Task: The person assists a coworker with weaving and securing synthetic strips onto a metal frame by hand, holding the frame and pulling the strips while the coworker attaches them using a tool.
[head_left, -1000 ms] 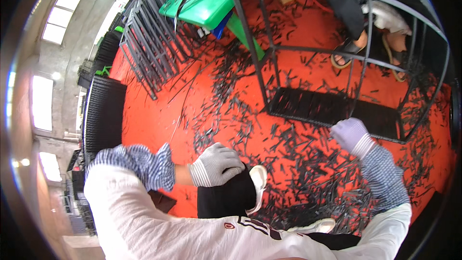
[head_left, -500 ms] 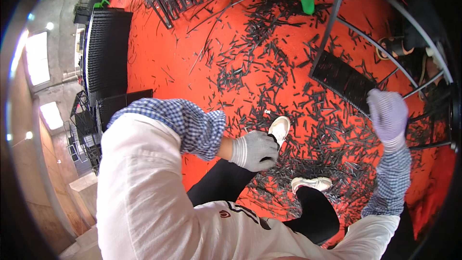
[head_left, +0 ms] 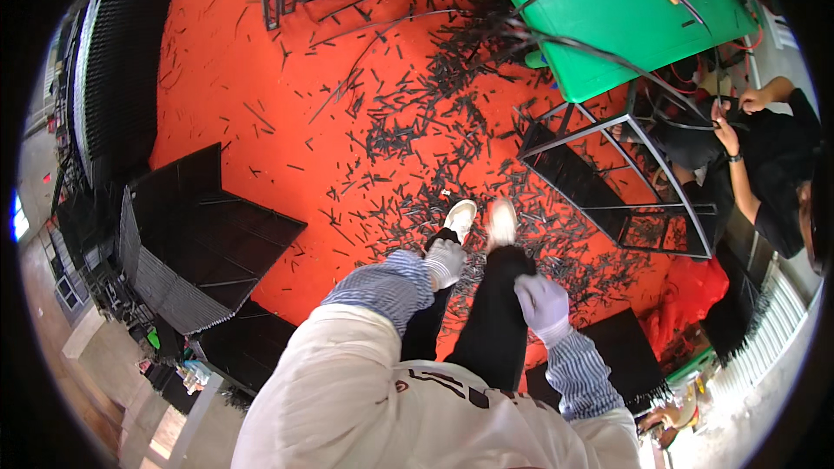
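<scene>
My gloved left hand [head_left: 446,263] and right hand [head_left: 543,304] hover by the trousers [head_left: 492,330], fingers bent (whether gripping, I can't tell). Black strips [head_left: 393,141] litter the red floor [head_left: 224,78] ahead: probably light, bendy, best pinched mid-length.

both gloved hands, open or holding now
Grey knit-gloved left hand: palm hidden, open or closed unclear; nothing visibly held.
Lavender knit-gloved right hand: also unclear; nothing visibly held.

A workshop: black strips [head_left: 400,135] across red floor [head_left: 217,95], dark metal frame [head_left: 573,175], ribbed panel [head_left: 122,78].
</scene>
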The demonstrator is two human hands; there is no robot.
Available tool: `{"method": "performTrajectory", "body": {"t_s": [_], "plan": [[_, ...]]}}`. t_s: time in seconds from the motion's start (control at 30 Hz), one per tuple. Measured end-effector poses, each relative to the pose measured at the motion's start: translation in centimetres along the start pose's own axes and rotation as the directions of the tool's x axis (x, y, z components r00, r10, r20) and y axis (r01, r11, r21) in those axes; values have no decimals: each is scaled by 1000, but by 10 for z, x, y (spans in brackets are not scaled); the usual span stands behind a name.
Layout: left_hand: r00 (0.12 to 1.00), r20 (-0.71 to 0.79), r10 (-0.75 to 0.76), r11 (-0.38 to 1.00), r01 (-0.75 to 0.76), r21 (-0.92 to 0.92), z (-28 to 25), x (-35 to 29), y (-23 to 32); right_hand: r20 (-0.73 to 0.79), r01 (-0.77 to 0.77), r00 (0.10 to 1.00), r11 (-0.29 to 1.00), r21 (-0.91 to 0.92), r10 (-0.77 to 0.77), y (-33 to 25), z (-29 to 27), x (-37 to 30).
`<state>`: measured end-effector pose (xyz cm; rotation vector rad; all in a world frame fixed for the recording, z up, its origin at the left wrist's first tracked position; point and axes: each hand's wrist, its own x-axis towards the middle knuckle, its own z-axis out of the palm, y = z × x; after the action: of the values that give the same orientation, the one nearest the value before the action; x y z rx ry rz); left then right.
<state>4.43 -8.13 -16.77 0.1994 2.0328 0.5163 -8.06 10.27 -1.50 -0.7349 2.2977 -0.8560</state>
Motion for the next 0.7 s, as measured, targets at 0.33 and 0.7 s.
{"method": "performTrajectory", "body": {"t_s": [0.33,0.7], "plan": [[705,-395,-589,777,358,-518,-217,43,-286,-177,-746,620,644,169,764,130,87,307],[536,-687,-491,871,318,-375,-340,270,-463,145,-658,753,733,175,642,109,192,525]]}}
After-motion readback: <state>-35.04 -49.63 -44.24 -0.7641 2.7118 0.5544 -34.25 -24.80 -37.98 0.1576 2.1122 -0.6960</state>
